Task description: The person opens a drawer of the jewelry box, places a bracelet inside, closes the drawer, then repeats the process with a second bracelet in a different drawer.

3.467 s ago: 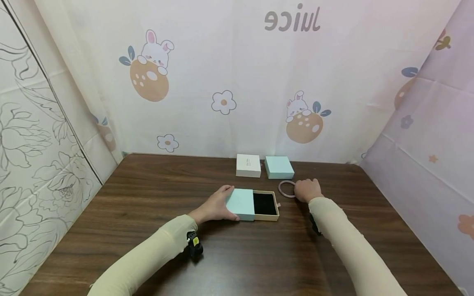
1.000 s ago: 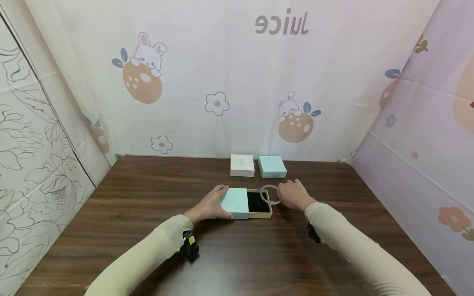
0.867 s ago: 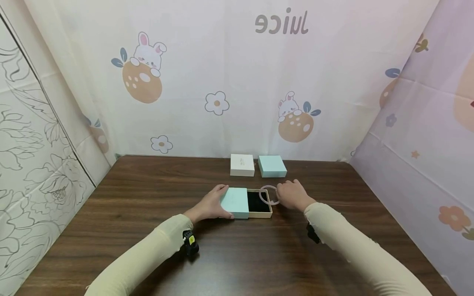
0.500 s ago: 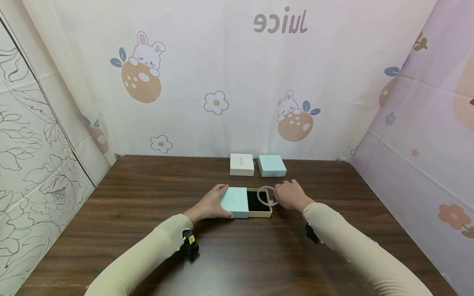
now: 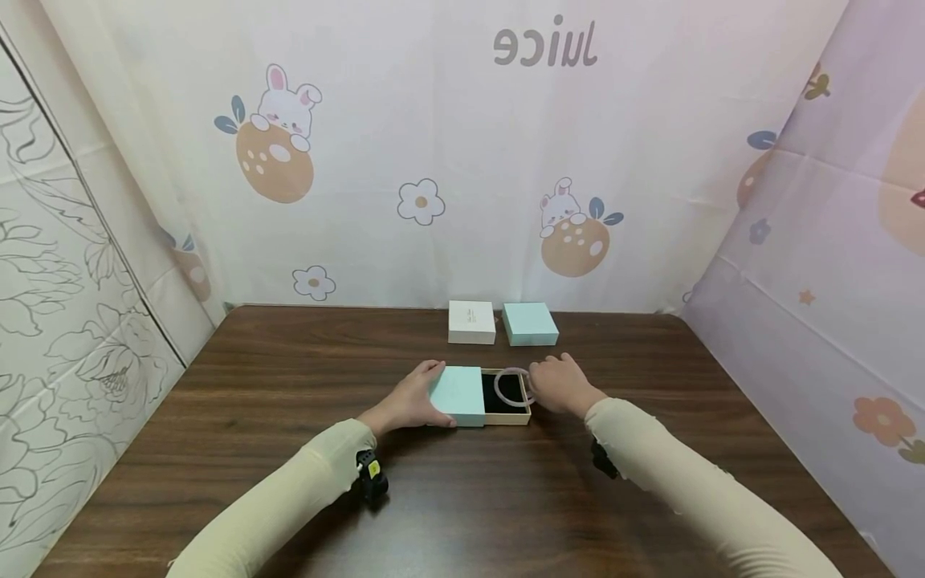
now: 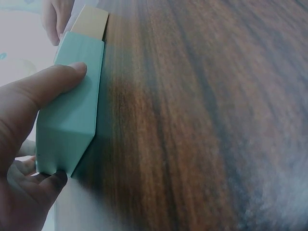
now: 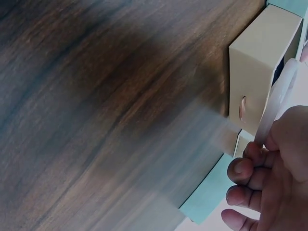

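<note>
My left hand [image 5: 412, 397] grips the mint sleeve [image 5: 458, 396] of a slide-out gift box, thumb along its near side and fingers round the end and far side. From the sleeve's right end the cream drawer [image 5: 507, 419] sticks out, showing black lining. Over that drawer, my right hand [image 5: 564, 384] pinches a pale pinkish bangle [image 5: 497, 388] by its right edge. The right wrist view has the bangle [image 7: 276, 103] tilted above the drawer's rim, held between thumb and index finger. A small ribbon tab [image 7: 243, 108] shows on the drawer's end.
Behind the opened box stand a white box [image 5: 471, 323] with small print and a second mint box [image 5: 531, 324], side by side near the back edge of the dark wooden table [image 5: 303, 345]. A patterned curtain [image 5: 361, 160] hangs behind the table.
My right hand has lifted the bangle from the table right of the box and carried it left over the open drawer, lately a bit lower. The left hand keeps its grip.
</note>
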Demonstrator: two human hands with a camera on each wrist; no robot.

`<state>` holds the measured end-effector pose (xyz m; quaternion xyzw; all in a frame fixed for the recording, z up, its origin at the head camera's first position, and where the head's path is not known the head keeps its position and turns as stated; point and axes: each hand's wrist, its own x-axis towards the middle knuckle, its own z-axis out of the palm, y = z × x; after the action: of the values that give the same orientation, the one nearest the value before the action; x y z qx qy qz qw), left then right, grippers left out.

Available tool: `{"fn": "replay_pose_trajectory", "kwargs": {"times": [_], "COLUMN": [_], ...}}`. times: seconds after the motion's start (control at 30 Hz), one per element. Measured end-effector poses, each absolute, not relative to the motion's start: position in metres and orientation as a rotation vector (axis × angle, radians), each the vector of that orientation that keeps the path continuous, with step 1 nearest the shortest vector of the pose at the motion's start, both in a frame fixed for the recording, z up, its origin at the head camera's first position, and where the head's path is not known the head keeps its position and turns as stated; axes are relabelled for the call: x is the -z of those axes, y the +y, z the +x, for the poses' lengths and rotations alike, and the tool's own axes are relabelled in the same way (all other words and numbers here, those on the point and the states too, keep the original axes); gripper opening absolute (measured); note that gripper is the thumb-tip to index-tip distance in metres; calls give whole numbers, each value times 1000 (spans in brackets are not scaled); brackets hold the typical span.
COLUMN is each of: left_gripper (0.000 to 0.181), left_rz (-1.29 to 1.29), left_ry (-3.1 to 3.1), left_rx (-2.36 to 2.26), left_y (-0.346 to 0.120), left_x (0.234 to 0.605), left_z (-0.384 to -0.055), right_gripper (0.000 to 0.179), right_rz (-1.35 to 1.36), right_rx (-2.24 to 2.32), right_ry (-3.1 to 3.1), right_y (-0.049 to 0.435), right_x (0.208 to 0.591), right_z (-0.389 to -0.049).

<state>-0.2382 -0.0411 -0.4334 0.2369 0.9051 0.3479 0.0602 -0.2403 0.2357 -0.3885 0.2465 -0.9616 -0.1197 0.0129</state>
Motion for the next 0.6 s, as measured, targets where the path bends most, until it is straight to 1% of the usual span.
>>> {"fn": "replay_pose_trajectory", "kwargs": {"times": [0.2, 0.43, 0.6], "left_gripper": [105, 106, 105], "left_rz": [721, 721, 728], "left_ry": [2733, 2730, 2736], "left_rx": [-1055, -1067, -1062], "left_y": [-41, -41, -42], "left_x": [433, 432, 433], "left_z": [-238, -238, -238], "right_gripper": [21, 24, 22], "right_rz": [781, 772, 782], "right_rx": [378, 358, 391], "right_ry": [-2997, -3005, -3000], "right_y": [230, 224, 220], "right_x": [387, 386, 384], "right_z": [-238, -238, -237]}}
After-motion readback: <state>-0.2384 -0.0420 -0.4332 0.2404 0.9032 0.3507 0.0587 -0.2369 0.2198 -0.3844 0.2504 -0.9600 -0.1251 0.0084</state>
